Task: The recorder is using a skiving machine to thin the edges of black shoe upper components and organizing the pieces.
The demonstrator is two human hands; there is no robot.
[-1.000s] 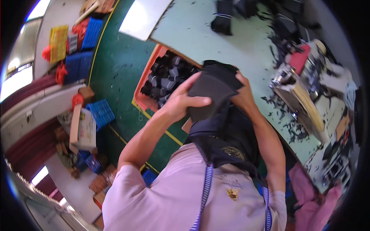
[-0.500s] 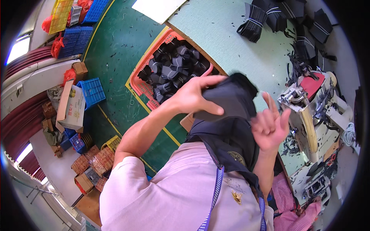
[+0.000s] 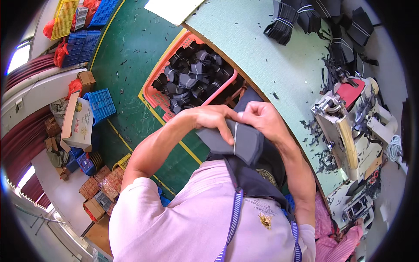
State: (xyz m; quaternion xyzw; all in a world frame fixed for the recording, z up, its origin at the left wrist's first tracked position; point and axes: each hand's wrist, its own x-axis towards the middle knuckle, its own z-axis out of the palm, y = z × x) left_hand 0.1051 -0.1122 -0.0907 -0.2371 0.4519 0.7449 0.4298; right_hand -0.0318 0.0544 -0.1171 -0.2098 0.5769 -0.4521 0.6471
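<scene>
My left hand grips a stack of dark grey-black cut pieces in front of my chest, its thumb lying across the flat face. A thin pale band runs round the middle of the stack. At the stack's upper edge, where the band goes over, my right hand is closed in a pinch; its fingertips are partly hidden. Behind the stack hangs a black apron on striped straps. Just beyond my left hand, a pink plastic basket holds many similar banded black bundles.
A pale green worktable curves along the right, with banded black stacks at its far end. A machine stands on it among black scraps. Cardboard boxes and blue crates stand at the left on the green floor.
The stack has come lower and closer to my chest, and a pale band now encircles it. My right hand has moved left from beside the stack to its upper edge, fingers now pinched.
</scene>
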